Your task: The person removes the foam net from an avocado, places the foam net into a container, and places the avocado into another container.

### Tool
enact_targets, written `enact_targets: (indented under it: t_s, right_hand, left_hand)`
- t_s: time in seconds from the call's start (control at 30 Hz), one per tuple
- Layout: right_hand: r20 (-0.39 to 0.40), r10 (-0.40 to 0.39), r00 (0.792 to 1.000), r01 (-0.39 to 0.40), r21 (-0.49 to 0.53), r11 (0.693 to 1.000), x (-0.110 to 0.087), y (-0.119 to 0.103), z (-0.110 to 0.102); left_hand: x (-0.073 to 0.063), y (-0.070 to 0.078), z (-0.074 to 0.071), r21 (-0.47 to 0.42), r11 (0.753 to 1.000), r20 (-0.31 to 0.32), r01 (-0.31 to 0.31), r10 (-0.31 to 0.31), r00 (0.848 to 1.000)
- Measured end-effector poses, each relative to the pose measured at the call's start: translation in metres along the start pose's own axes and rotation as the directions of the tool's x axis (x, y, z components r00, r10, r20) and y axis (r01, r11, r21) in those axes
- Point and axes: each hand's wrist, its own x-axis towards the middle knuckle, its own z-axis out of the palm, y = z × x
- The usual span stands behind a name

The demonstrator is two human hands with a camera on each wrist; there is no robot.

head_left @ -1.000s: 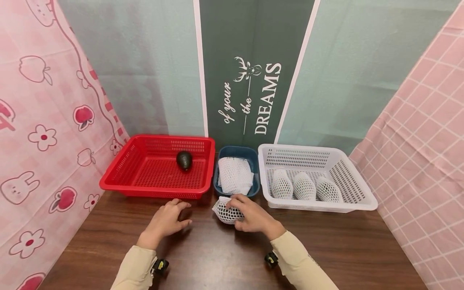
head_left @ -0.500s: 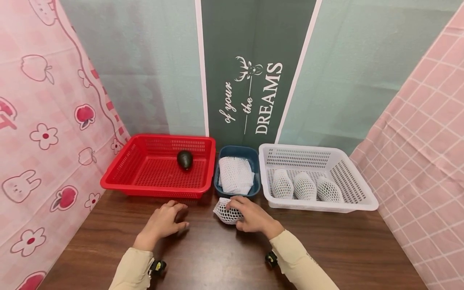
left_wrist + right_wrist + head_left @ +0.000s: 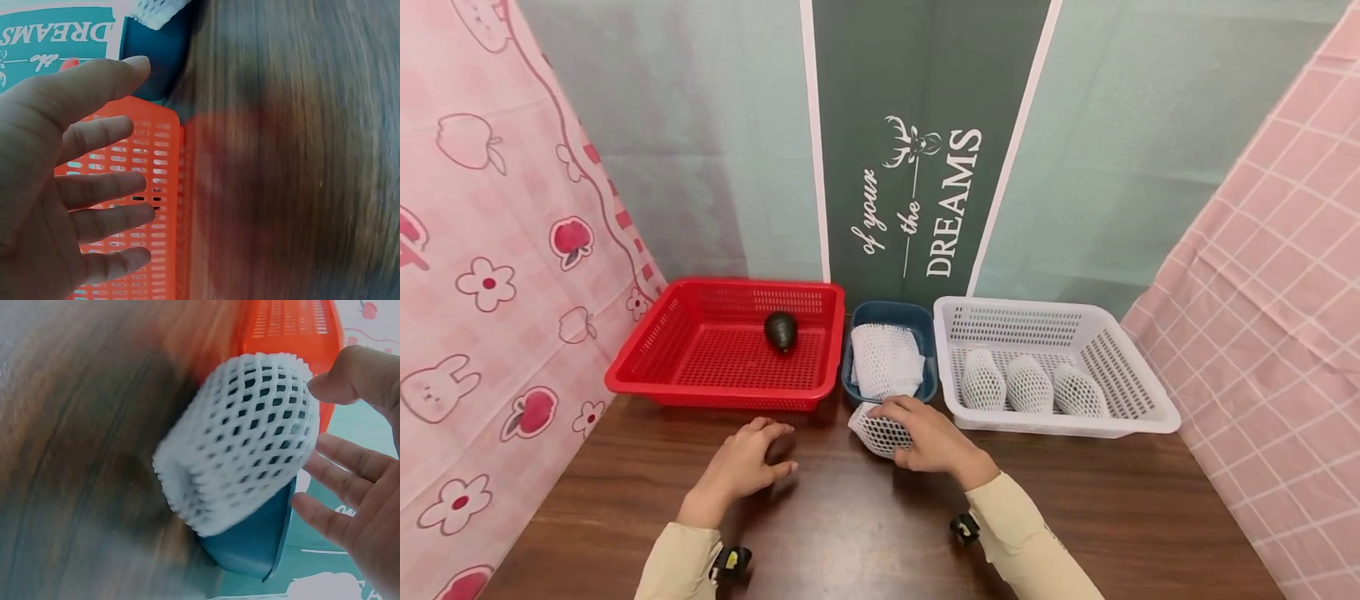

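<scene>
My right hand grips an avocado in a white foam net sleeve, in front of the blue bin. Dark skin shows through the mesh in the right wrist view, where thumb and fingers hold one end of the netted fruit. Over the table, before the red basket, my left hand is held with fingers apart and nothing in it. Its palm and spread fingers show in the left wrist view. One bare avocado lies in the red basket. Folded white foam nets fill the blue bin.
To the right stands a white basket with 3 netted fruits in a row. All the containers stand along the back of the brown wooden table. Pink cloth hangs at both sides, and a green printed cloth hangs behind.
My right hand has shifted slightly right and away from me, carrying the netted avocado with it. The left hand has barely moved.
</scene>
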Motion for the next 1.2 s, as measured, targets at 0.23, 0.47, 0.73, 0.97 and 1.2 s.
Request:
enact_targets:
  t_s: [0.23,0.47,0.73,0.97,1.2]
  right_hand:
    - [0.0,-0.005,1.0,0.005,-0.026,1.0,0.002,0.0,-0.004]
    - [-0.072,0.118,0.99,-0.12,-0.019,0.993,-0.006,-0.007,-0.002]
    - [-0.161,0.217,0.963,-0.228,-0.054,0.972,-0.022,-0.01,0.005]
    - [-0.178,0.258,0.949,-0.27,-0.047,0.962,-0.033,-0.004,0.007]
    - [-0.145,0.304,0.942,-0.31,-0.022,0.95,-0.037,-0.001,0.009]
  left_hand:
    - [-0.001,0.004,-0.002,-0.013,1.0,-0.009,0.004,-0.004,1.0]
    - [0.006,0.013,0.008,-0.078,0.997,-0.03,-0.025,0.023,0.999]
    - [0.021,0.025,0.021,-0.191,0.978,-0.095,-0.086,0.069,0.993]
    - [0.032,0.033,0.027,-0.223,0.968,-0.138,-0.112,0.083,0.987]
    - [0.04,0.038,0.031,-0.254,0.963,-0.125,-0.094,0.063,0.99]
